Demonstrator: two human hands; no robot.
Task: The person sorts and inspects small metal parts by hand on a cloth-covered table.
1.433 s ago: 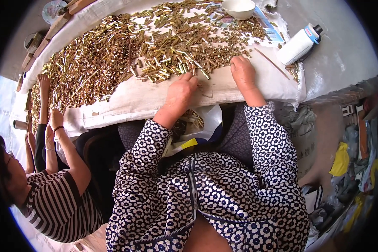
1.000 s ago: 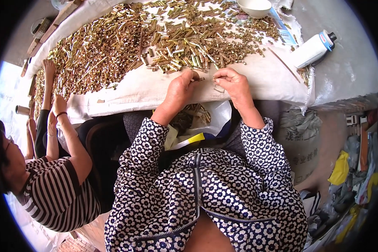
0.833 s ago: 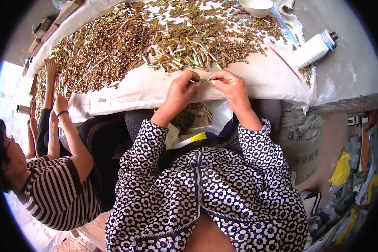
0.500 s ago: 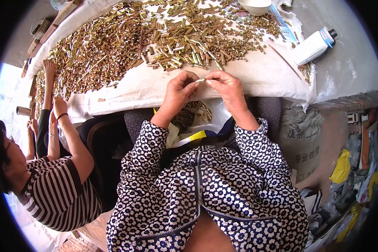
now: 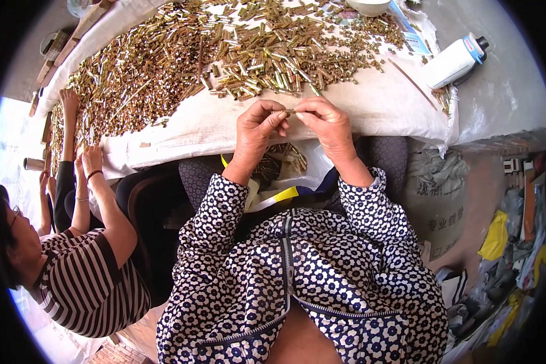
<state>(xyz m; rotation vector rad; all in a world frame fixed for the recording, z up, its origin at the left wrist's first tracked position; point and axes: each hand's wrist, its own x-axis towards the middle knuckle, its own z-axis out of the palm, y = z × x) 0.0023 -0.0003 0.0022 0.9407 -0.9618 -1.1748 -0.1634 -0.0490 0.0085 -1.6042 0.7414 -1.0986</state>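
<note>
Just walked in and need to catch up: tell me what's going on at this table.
A person in a patterned jacket pinches one small brass-coloured piece between the left hand and right hand, raised above the white cloth. A big heap of similar brass pieces covers the cloth. More pieces lie in a bag on the lap. A white bottle lies to the right. A co-worker in a striped top sits at the left, hands on the heap.

One small brass tube piece (image 5: 290, 111) is pinched between two hands, the left hand (image 5: 258, 130) and the right hand (image 5: 327, 128). Brass tube pieces (image 5: 224, 54) beyond counting cover the white cloth (image 5: 370, 106). One white plastic bottle (image 5: 454, 60) lies at its right edge, one white bowl (image 5: 370, 6) at its far edge.
</note>
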